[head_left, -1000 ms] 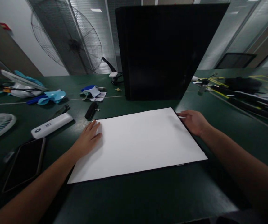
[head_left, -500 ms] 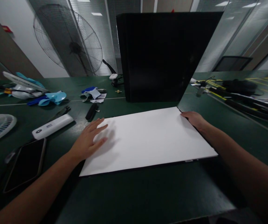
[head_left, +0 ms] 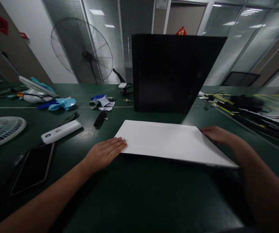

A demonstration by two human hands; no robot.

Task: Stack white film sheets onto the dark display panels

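A flat white panel with a thin dark edge sits in front of me, turned slightly and appearing a little raised at the front. My left hand is at its front left corner, fingers together over the top face; the thumb is hidden, apparently beneath the edge. At the far right, my right hand grips the side edge, its fingertips partly out of sight. Behind the panel stands a large black box-shaped thing, which neither hand touches.
On the green table, to the left, are a phone, a white power bank, a black folded tool and a white fan grille. Blue and white scraps lie farther back. Black and yellow strips lie to the right.
The white panel has turned clockwise, its left end swinging away from me. My left hand has gone from spread fingers over the panel to closing at its corner. My right hand keeps its grip.
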